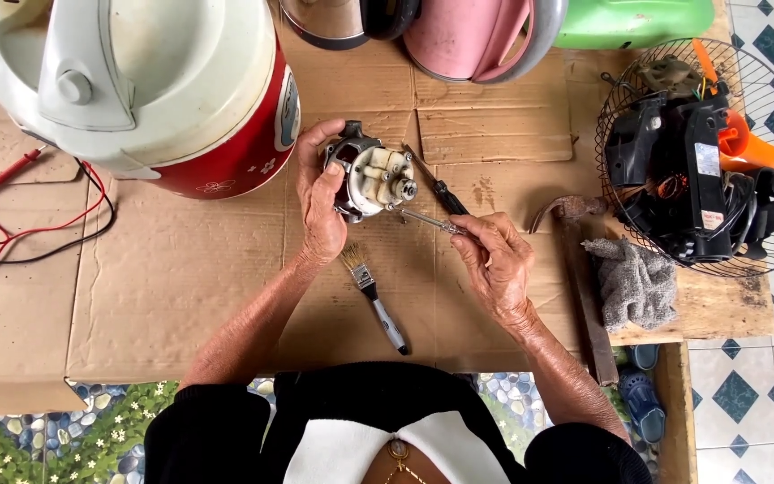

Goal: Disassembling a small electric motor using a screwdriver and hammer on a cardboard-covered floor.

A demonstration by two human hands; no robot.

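Observation:
My left hand grips a small fan motor with a white plastic gear housing and a grey metal body, held above the cardboard. My right hand pinches a thin screwdriver whose tip reaches the lower edge of the white housing. A second screwdriver with a black handle lies on the cardboard just behind the motor. A small paintbrush rests on the cardboard between my forearms.
A white and red rice cooker stands at the back left, with red and black probe leads beside it. A wire fan guard holds black and orange parts at right. A hammer and grey rag lie nearby.

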